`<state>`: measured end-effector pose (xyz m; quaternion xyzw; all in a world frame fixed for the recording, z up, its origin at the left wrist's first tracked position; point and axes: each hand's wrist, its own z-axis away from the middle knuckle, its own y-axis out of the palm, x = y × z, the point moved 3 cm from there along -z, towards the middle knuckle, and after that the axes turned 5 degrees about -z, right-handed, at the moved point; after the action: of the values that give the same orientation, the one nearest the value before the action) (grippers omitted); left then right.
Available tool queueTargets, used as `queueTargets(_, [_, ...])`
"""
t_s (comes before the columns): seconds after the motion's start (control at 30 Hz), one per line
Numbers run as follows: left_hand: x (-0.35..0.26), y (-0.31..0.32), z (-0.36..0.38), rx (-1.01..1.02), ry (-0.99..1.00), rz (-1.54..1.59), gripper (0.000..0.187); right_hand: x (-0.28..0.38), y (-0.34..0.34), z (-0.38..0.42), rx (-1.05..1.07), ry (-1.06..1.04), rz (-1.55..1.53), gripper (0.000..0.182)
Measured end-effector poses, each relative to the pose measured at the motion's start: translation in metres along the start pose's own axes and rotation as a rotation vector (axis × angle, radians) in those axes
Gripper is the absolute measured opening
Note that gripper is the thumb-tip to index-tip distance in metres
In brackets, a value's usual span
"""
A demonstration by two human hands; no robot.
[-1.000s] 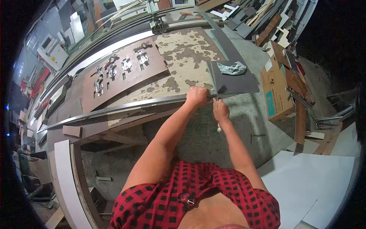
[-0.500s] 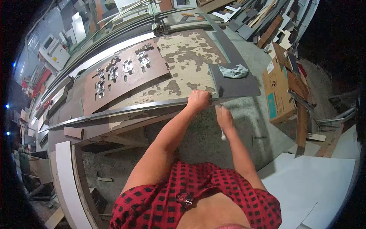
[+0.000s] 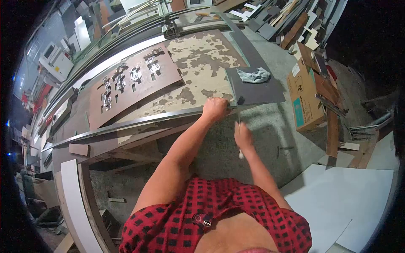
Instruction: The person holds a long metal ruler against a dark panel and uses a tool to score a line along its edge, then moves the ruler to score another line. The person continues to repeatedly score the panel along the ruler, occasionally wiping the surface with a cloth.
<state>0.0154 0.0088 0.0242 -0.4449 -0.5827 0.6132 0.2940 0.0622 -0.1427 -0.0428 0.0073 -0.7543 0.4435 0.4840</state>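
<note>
A long metal strip [image 3: 139,122] runs along the near edge of the worktable [image 3: 126,141]. My left hand [image 3: 214,109] is closed round the strip near its right end. Just right of it, beyond the table's edge, my right hand [image 3: 243,135] is closed on a slim tool with a pale handle end [image 3: 241,155] below the fist; its upper part is blurred. On a dark board [image 3: 261,95] at the table's right corner lies a crumpled grey cloth [image 3: 254,76]. A brown panel [image 3: 160,84] with several metal hinges [image 3: 135,74] lies on the patchy tabletop.
A cardboard box [image 3: 304,99] holding offcuts stands on the floor at right. White sheets [image 3: 341,198] lie at lower right. A small brown block [image 3: 79,149] sits on the table's left end. Stacked strips and boards [image 3: 278,21] lie behind at upper right.
My right hand and its tool have dropped slightly relative to the table edge. My left hand stays on the strip. The whole view has shifted a little.
</note>
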Motion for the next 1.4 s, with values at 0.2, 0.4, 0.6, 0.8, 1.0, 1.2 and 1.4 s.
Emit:
queueTargets(0.2, [0.005,0.012,-0.005,0.008,-0.001,-0.047,0.027,-0.022,0.010,0.003,-0.061,-0.073,-0.027,0.031])
queueTargets(0.4, [0.003,0.005,-0.001,0.016,0.020,-0.020,0.031,-0.049,0.007,0.070,0.008,0.003,0.033,0.030])
queueTargets(0.6, [0.006,0.014,-0.006,0.035,-0.023,-0.021,0.028,0.011,0.001,-0.029,-0.040,-0.074,-0.016,0.037])
queueTargets(0.8, [0.010,0.019,-0.007,-0.039,0.037,-0.043,0.028,-0.041,0.015,0.035,-0.018,-0.042,-0.034,0.032])
queueTargets(1.0, [0.007,0.010,-0.006,0.022,0.002,0.002,0.020,-0.035,0.015,0.034,0.025,0.049,0.005,0.029])
queueTargets(1.2, [0.004,0.006,-0.005,0.052,-0.026,-0.013,0.019,-0.018,-0.003,0.025,0.028,0.001,-0.039,0.034])
queueTargets(1.4, [0.009,0.019,-0.007,0.012,-0.015,-0.027,0.031,-0.023,-0.015,0.054,0.041,0.029,0.025,0.034])
